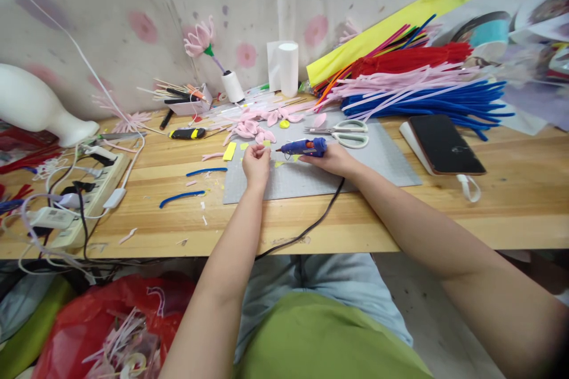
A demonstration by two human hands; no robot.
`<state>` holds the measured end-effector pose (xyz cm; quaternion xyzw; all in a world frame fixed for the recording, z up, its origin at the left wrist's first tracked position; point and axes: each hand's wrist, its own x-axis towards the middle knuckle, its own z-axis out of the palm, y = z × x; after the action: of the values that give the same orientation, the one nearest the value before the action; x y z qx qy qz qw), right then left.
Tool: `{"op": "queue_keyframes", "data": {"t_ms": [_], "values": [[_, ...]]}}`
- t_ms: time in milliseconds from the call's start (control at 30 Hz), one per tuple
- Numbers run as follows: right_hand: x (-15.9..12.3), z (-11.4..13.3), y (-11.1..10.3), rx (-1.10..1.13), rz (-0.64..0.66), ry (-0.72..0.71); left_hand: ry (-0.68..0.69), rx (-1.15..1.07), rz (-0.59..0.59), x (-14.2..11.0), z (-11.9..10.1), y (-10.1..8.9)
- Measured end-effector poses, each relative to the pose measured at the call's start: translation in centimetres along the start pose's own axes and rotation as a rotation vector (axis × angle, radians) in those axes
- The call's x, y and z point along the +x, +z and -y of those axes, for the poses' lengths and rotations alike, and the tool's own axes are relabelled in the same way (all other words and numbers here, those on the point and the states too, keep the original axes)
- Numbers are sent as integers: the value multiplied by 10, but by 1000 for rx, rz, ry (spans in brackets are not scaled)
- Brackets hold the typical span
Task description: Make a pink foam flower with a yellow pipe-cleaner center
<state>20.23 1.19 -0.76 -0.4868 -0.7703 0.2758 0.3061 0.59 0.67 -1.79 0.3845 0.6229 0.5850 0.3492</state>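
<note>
My right hand (331, 161) is wrapped around a blue hot glue gun (304, 147), its nozzle pointing left over the grey cutting mat (382, 160). Just off the nozzle tip, my left hand (256, 164) is pinched closed; whatever lies between its fingertips is too small to make out. Behind the hands lies a cluster of pink pipe-cleaner petals (251, 129), with a small yellow disc (284, 124) beside it. Scissors (344, 132) with pale green handles rest beyond the glue gun. A yellow paper piece (230, 151) sits left of my left hand.
Bundles of blue pipe cleaners (422, 103) and red ones (409, 60) fill the back right. A phone (444, 143) lies at right. A power strip (95, 201) with tangled cords stands left, near a utility knife (187, 133). The gun's black cord (311, 228) crosses the table's front edge.
</note>
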Motion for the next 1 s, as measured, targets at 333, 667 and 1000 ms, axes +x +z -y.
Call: {"op": "queue_keyframes", "data": {"t_ms": [333,667,1000], "values": [[0,-2,-6,3,-82,-7,30,25,-2,-1,2,0],[1,3,-2,-48,26,-33,37,40,3,0,2,0],[1,3,-2,-65,32,7,9,-32,12,-2,-1,1]]}}
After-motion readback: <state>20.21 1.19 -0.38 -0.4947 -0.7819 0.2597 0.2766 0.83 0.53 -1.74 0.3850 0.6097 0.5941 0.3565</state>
